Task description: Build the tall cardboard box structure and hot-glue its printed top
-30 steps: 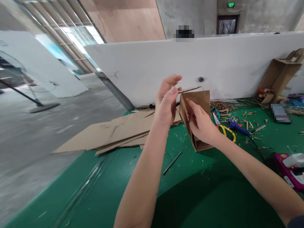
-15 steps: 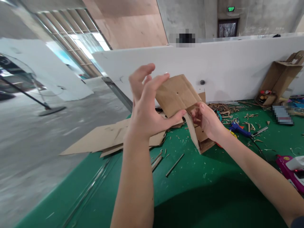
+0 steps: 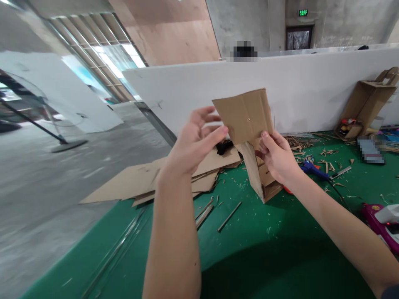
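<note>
Between thumb and fingers, my right hand [image 3: 277,155] grips the lower right edge of a square cardboard piece [image 3: 245,116] with a small hole in it. Just left of the piece, my left hand [image 3: 199,139] is slightly blurred, its fingers apart and curved; the thumb tip is close to the cardboard's left edge, and I cannot tell whether it touches. Below and behind the piece, a folded cardboard structure [image 3: 254,174] stands on the green table [image 3: 249,257]. My right hand hides part of that structure.
Stacked cardboard sheets [image 3: 124,182] overhang the table's left edge. A thin grey rod [image 3: 230,216] lies in front. To the right are a blue glue gun [image 3: 314,169], cardboard scraps, a phone [image 3: 370,150], a magenta device [image 3: 378,226] and a tall cardboard box [image 3: 358,104]. A white partition [image 3: 187,87] stands behind.
The square piece has turned more upright and shifted right. My left hand has come off it, lower and to its left. My right hand now pinches its lower right edge.
</note>
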A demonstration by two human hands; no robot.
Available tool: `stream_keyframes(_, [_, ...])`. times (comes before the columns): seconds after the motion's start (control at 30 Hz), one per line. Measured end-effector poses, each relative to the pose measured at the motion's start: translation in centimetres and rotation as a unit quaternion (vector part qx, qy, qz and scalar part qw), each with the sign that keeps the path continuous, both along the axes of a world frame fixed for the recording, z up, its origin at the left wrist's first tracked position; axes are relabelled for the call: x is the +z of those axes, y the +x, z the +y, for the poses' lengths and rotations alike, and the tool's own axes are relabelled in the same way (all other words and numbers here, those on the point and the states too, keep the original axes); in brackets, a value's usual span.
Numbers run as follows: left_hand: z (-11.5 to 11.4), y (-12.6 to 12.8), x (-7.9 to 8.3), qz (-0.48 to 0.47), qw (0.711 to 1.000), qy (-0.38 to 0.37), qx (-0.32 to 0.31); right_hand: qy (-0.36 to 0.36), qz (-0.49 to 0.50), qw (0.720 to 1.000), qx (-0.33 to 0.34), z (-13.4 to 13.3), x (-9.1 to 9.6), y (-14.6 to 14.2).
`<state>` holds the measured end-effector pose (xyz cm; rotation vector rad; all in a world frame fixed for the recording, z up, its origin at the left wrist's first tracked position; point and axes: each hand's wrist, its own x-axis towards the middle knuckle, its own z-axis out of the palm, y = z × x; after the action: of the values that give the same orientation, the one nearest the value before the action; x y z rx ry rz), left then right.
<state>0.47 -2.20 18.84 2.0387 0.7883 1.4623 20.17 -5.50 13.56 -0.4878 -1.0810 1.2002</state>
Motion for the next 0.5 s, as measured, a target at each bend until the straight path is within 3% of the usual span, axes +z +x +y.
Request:
stream_keyframes(0.1, [-1.2, 0.2, 0.7, 0.045, 0.997, -0.05, -0.045, -0.007, 0.009, 1.0, -0.001, 0.0, 0.0, -0.1])
stream_keyframes(0.23, [-2.0, 1.7, 1.0, 0.005, 0.999, 0.007, 0.047, -0.012, 0.01, 1.0, -0.003, 0.1, -0.1, 0.0])
stream_keyframes(0.33, [-1.0, 2.7, 0.5, -0.091, 0.991, 0.046, 0.09, -0.008, -0.011, 1.0, 0.003, 0.3, -0.5, -0.2])
stream_keyframes(0.5, [0.1, 4.1, -0.7, -0.145, 0.982, 0.023, 0.12, 0.048, -0.096, 0.994, -0.034, 0.5, -1.5, -0.9])
